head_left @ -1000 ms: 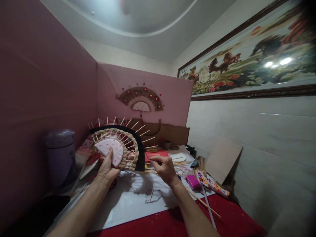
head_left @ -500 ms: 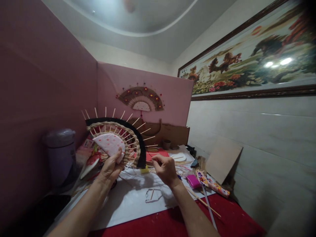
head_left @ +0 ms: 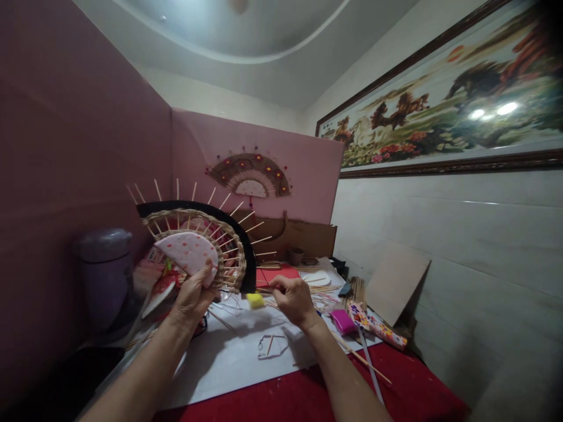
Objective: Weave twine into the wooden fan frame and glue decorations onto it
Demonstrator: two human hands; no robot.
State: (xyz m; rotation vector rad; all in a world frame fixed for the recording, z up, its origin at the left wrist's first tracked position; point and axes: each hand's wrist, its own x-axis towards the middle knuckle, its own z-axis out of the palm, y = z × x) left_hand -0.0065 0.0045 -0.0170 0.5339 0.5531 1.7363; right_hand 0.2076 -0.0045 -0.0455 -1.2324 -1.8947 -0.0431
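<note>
The fan slopes lengthwise down toward the right hand. The left hand grips its dotted centre; right of the fan, the nearer right grip pinches 1 dark strand beside its black band.

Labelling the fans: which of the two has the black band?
The held fan, in the left hand; the other fan, on the pink board, is brown with flowers.

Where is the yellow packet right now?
In the head view, the yellow packet lies on the white sheet, just below the black band of the fan, left of the right hand.
</note>
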